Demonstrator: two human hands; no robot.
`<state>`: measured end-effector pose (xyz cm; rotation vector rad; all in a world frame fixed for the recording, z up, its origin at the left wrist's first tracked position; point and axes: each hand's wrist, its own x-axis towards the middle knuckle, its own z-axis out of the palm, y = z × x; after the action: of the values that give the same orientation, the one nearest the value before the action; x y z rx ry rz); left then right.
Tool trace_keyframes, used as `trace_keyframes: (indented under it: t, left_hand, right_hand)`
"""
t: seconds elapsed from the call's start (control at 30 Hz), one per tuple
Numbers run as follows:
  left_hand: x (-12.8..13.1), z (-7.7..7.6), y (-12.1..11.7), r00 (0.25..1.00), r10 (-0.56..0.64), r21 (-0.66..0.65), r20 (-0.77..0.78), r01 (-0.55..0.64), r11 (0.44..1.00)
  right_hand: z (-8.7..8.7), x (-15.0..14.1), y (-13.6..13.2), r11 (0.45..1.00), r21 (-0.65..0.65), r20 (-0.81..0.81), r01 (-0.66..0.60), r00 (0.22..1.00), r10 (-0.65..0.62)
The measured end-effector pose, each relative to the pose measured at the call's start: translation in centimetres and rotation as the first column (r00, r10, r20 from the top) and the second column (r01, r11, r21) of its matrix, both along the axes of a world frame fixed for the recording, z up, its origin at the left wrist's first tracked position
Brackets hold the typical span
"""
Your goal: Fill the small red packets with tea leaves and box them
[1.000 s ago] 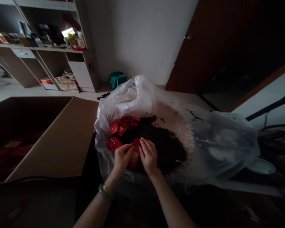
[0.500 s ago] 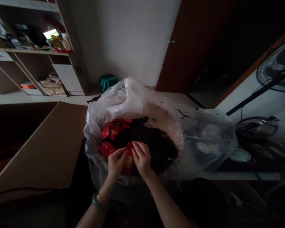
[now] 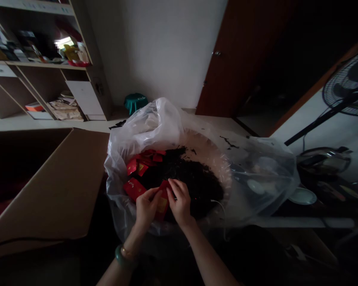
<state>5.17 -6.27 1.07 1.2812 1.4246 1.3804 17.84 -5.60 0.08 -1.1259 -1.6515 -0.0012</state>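
Both my hands hold one small red packet [image 3: 162, 200] with a gold label, over the near rim of a large clear plastic bag [image 3: 256, 171]. My left hand [image 3: 146, 206] pinches the packet's left side; a green bangle sits on that wrist. My right hand [image 3: 179, 200] grips the packet's top right edge with curled fingers. Inside the bag lies a heap of dark loose tea leaves [image 3: 193, 178]. Several more red packets [image 3: 141, 163] lie on the heap's left side, one larger red packet [image 3: 133, 188] just left of my left hand.
An open cardboard box [image 3: 62, 186] stands to the left, its flap beside the bag. A shelf unit [image 3: 44, 59] lines the back left wall, a green stool [image 3: 135, 101] by the wall, a brown door [image 3: 226, 59] behind. A fan [image 3: 346, 83] and a kettle [image 3: 322, 159] stand at right.
Over the last second the view swung right, bringing the fan into sight. My hands stay on the same red packet, fingers shifting slightly at its top edge.
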Motion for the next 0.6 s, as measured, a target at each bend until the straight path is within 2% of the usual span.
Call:
trace_keyframes:
  t: [0.13, 0.2, 0.33, 0.43, 0.5, 0.6]
  left_hand:
    - [0.0, 0.0, 0.1, 1.0, 0.001, -0.013, 0.01, -0.001, 1.0]
    - [-0.1, 0.0, 0.0, 1.0, -0.004, -0.022, -0.015, 0.003, 1.0]
    - [-0.4, 0.1, -0.2, 0.991, -0.029, -0.001, -0.134, 0.029, 1.0]
    - [-0.7, 0.4, -0.3, 0.966, -0.104, 0.025, -0.236, 0.113, 0.993]
    - [-0.9, 0.6, -0.2, 0.946, -0.157, 0.032, -0.283, 0.173, 0.984]
    - [-1.1, 0.7, 0.1, 0.933, -0.172, 0.033, -0.317, 0.192, 0.981]
  right_hand:
    - [0.1, 0.0, -0.2, 0.997, 0.064, 0.004, -0.047, 0.999, 0.047]
    - [0.2, 0.1, -0.1, 0.998, 0.036, -0.028, -0.051, 0.998, 0.052]
    - [0.9, 1.1, 0.5, 0.976, -0.209, -0.094, -0.067, 0.994, 0.048]
    - [1.5, 2.1, 1.0, 0.943, -0.32, -0.048, -0.093, 0.996, 0.081]
    - [1.9, 2.6, 1.0, 0.941, -0.32, 0.011, -0.106, 0.993, 0.116]
    - [2.3, 2.8, 0.4, 0.96, -0.237, 0.088, -0.147, 0.981, 0.172]
